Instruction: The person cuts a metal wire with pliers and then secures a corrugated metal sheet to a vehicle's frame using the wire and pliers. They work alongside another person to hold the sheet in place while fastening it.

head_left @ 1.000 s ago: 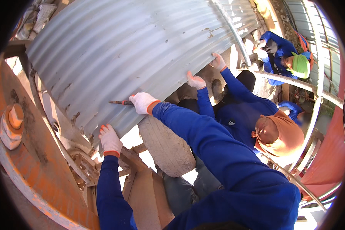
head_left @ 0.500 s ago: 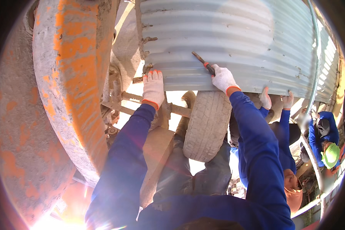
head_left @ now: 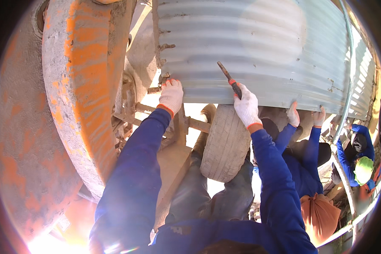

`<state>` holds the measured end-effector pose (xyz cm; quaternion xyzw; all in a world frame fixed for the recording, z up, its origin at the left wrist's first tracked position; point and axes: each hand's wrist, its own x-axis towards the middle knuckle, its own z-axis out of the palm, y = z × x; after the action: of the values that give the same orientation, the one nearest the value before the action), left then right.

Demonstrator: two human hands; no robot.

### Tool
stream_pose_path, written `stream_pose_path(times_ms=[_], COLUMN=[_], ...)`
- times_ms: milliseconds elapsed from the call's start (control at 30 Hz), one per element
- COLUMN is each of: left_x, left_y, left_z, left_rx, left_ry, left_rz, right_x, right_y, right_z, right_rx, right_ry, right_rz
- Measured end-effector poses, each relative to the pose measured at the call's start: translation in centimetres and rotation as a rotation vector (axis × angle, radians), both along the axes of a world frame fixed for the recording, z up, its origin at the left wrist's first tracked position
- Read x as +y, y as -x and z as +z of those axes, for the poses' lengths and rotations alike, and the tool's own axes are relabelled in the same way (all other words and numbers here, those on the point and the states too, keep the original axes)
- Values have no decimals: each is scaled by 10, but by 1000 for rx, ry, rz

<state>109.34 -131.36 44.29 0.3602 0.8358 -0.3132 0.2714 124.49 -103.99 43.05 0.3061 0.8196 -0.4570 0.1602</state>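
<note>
L hand is at corrugated sheet corner, thumb hidden, can't tell if gripping. R hand holds dark-handled tool w/ rod angled over sheet.

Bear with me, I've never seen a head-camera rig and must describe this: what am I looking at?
No robot here: these are a person's own gloved hands, seen from above by a wide fisheye camera on the head, which bends straight edges. The left hand touches the near-left corner of a corrugated sheet; the right hand holds a tool. A pale pipe crosses the sheet's right part in this view. A tire shows by its near edge, as do a co-worker's hands.
</note>
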Motion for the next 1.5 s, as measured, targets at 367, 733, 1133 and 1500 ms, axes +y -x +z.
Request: stream_pose_path(times_ms=[367, 733, 1133, 1500], left_x=[4, 43, 32, 32], left_y=[2, -5, -7, -14], left_z=[3, 10, 19, 30], left_rx=[-20, -102, -72, -63], left_ry=[1, 199, -10, -284], left_rz=[79, 220, 205, 239], right_x=[-73, -81, -79, -72], right_y=[-85, -80, -82, -89], right_z=[35, 31, 37, 33], right_rx=[269, 275, 260, 377], right_ry=[-58, -125, -130, -121], right_rz=[2, -36, -46, -118])
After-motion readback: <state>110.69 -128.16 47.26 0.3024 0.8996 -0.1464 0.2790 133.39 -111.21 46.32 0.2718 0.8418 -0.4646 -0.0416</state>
